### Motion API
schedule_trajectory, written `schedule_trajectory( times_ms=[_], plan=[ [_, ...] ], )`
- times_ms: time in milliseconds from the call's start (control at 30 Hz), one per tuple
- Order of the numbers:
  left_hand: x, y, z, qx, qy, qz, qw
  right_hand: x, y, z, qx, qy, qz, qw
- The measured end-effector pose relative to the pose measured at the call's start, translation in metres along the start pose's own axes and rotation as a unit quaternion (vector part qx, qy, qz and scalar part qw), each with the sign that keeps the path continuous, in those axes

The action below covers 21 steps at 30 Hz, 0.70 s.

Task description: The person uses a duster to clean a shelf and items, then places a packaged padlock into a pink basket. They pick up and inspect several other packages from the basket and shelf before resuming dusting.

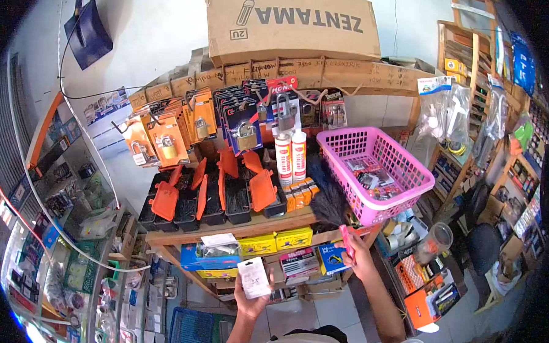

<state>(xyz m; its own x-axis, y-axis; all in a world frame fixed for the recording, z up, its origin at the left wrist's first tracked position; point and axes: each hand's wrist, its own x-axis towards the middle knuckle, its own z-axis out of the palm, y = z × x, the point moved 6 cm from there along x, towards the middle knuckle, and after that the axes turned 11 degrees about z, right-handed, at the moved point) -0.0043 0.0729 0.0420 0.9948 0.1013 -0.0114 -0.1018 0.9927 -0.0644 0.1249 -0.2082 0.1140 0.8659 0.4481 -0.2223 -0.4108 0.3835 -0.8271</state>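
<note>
My left hand (252, 302) holds a small white card package (254, 278) with a hang hole, in front of the lower shelf. My right hand (358, 255) is closed round the pink handle (347, 241) of a black feather duster (328, 201). The duster's feathers point up, between small orange boxes (299, 194) and a pink plastic basket (377, 203) that has small packets in it. Left of the boxes, black bins (237, 210) with orange lids (262, 190) line the wooden shelf.
Padlocks on cards (245, 133) hang above the bins, beside two white tubes (298, 155). A cardboard box (293, 25) rests on top. Yellow boxes (293, 237) fill the lower shelf. A glass case (87, 255) stands left; an orange box (428, 304) lies right.
</note>
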Motion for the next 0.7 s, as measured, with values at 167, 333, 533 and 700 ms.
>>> schedule_trajectory(
  times_ms=[167,333,533,700],
  plan=[
    [-0.010,-0.027,-0.005,-0.005,-0.008,-0.030,0.999,0.061,0.001,-0.012,0.077,-0.053,0.036,0.995],
    [-0.010,-0.043,-0.018,0.008,-0.017,-0.037,0.999,0.069,0.010,-0.019,0.093,-0.082,0.100,0.987],
    [-0.001,-0.055,-0.021,0.002,-0.017,-0.046,0.999,0.037,0.054,-0.073,0.064,0.028,0.144,0.987],
    [0.010,-0.055,0.001,0.167,0.010,0.018,0.986,-0.049,0.140,-0.073,-0.402,-0.305,0.370,0.780]
  ],
)
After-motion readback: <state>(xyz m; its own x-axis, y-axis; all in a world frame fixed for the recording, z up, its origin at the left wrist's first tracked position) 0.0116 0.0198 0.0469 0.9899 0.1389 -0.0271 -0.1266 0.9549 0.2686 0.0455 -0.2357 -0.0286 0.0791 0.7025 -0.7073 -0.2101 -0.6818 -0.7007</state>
